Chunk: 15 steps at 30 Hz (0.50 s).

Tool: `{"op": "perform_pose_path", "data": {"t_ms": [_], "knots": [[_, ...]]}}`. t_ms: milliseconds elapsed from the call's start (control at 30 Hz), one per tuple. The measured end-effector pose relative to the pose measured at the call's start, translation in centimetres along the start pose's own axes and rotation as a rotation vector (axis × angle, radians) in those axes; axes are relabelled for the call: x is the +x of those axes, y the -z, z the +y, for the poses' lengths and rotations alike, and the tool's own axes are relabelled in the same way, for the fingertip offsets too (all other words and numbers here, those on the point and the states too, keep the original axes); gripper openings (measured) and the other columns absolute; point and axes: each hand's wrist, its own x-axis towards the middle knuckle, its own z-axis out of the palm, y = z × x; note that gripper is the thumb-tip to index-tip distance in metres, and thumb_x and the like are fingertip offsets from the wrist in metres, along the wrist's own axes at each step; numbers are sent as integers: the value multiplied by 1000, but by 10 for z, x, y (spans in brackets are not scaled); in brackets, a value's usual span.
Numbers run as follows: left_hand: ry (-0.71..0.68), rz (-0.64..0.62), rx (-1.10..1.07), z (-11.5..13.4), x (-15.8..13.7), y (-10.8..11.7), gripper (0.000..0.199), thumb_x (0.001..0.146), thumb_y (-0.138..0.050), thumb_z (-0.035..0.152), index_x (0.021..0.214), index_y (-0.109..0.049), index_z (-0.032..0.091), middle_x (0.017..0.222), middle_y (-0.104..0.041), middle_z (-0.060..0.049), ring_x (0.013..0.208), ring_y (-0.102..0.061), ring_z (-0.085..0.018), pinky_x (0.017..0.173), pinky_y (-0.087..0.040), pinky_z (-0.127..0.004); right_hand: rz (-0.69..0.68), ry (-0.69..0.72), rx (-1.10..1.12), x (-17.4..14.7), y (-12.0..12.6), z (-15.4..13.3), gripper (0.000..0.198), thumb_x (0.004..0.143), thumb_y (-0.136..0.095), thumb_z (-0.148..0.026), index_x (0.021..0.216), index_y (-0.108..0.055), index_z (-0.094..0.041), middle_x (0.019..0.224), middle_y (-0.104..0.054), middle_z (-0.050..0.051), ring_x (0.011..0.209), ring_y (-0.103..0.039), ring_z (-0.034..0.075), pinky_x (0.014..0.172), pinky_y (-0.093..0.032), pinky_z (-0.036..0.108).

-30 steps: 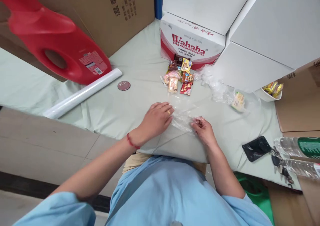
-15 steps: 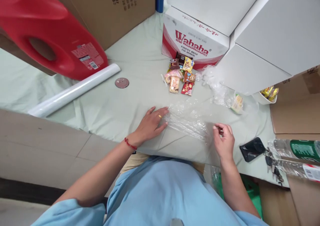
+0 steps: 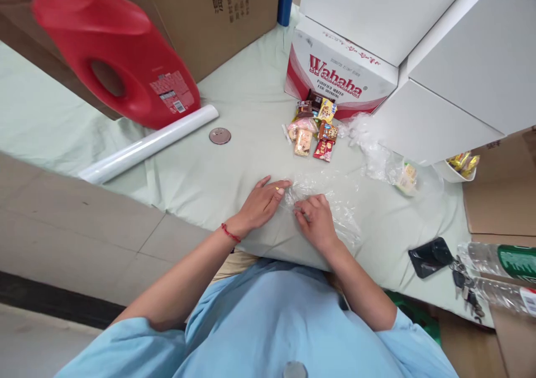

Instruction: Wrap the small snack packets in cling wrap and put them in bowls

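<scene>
A crumpled clear plastic bag (image 3: pixel 345 210) lies flat on the pale green cloth in front of me. At its left end, my left hand (image 3: pixel 264 204) is closed, thumb against the fingers, pinching the plastic. My right hand (image 3: pixel 317 220) rests over the bag's middle, just right of my left hand, its fingers curled onto the film. The fingertips of both hands partly hide the plastic they touch. Beyond the bag sits a small pile of wrapped snacks (image 3: pixel 304 142), including cookies and a red packet (image 3: pixel 324 149).
A round metal tin (image 3: pixel 220 135) and a white roll (image 3: pixel 151 143) lie left, by a red jug (image 3: pixel 138 60). A Wahaha carton (image 3: pixel 335 76) stands behind. Rightward are more crumpled plastic (image 3: pixel 372 149), a white bowl (image 3: pixel 454 171), a phone (image 3: pixel 422 261), keys (image 3: pixel 467 288) and bottles (image 3: pixel 481 258).
My right hand has moved left from the bag's right end to its middle, close beside my left hand. My left thumb has closed toward the fingers. The whole view has shifted slightly.
</scene>
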Motion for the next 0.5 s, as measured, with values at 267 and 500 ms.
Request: {"op": "perform_pose_path", "data": {"t_ms": [267,500], "knots": [[13,21,83,-7,13,0,54,95,-53,39,144,-63,20,149,-68,-11,142,-61,-29,134,-24,-55,-134,171,-31,-52,-17,-31,37,104,-57,-15,133,-75,-29,96,-66,8,100,-49,27,90,-44,43],[130,129,79,6,24,8,44,88,-56,24,130,-69,20,149,-67,-12,141,-58,-33,123,-43,-53,-209,156,-126,-56,-24,-40,47,100,-61,-14,142,-69,-32,118,-66,11,103,-50,27,89,-42,42]]}}
